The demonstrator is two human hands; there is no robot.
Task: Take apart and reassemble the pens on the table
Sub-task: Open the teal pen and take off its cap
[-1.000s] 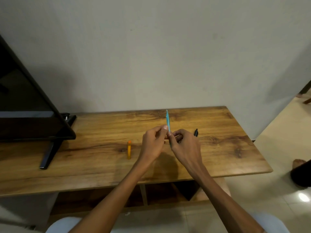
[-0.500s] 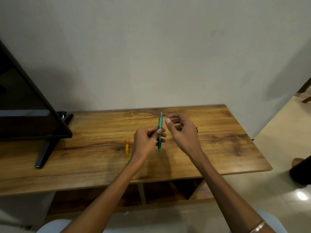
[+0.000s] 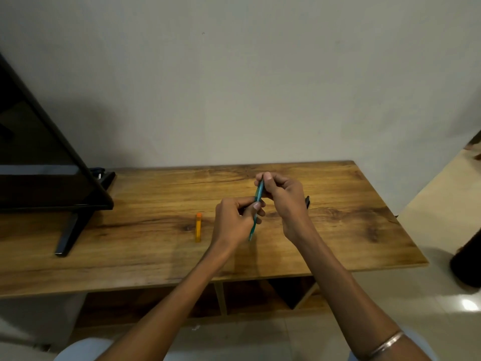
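A wooden table (image 3: 156, 256) is standing against a plain pale wall (image 3: 234, 87), its top showing dark grain streaks and knots. Open shelf compartments are showing under the front edge. At the left, a black screen (image 3: 39, 165) is sitting on the table, leaning on an angled black leg (image 3: 70, 233). A pale tiled floor (image 3: 429, 217) is running off to the right, catching a bright spot of light near the lower right corner.

Both hands are working above the middle of the table. The left hand (image 3: 234, 222) is pinching the lower half of a teal pen (image 3: 256, 207) between thumb and curled fingers. The right hand (image 3: 283, 196) is pinching the pen's upper end, fingers curled round it. The pen is standing tilted, its top leaning away and to the right, its tip pointing down toward the table without touching it.

An orange pen (image 3: 198, 227) is lying flat on the table just left of the left hand, apart from it. A black pen (image 3: 307, 201) is lying on the table behind the right hand, mostly hidden by it.

A metal bangle (image 3: 385, 345) is sitting on the right forearm near the bottom edge.
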